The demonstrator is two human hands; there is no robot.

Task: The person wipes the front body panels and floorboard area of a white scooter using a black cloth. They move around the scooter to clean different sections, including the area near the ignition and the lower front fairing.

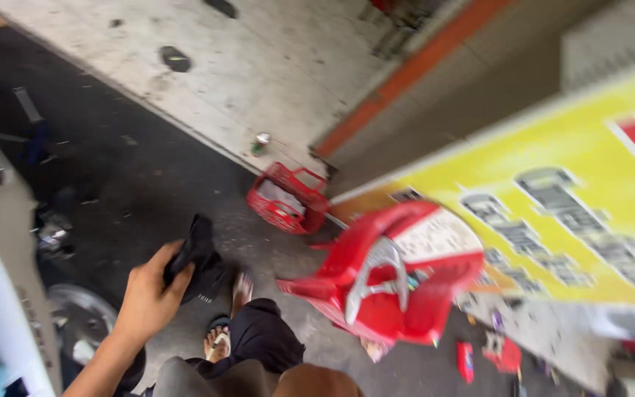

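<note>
The picture is blurred with motion, so fine detail is lost. In the lower left of the frame the person's left hand [152, 294] is raised, fingers curled shut around a crumpled black cloth [198, 257], which bunches out above and to the right of the knuckles. The right hand does not show anywhere in view.

Just below the cloth, at the bottom centre, a foot in a sandal [218, 340] stands on the dark floor [141, 184], with a dark trouser leg beside it.

To the right of centre sits a red plastic chair [391, 283], tipped at an angle in this view, with a pale curved piece across its seat and a light patch on its back. Above it and a little left, near the edge where the dark floor meets pale concrete [259, 66], lies a red plastic basket [288, 198]; something pale is inside it, though I cannot tell what. A small can [260, 143] stands just above the basket on the concrete.

A large yellow sign [553, 206] fills the right side. Small red scraps [494, 356] lie scattered on the floor under it at lower right. A metal disc [82, 316] shows at lower left, beside a pale machine body.
</note>
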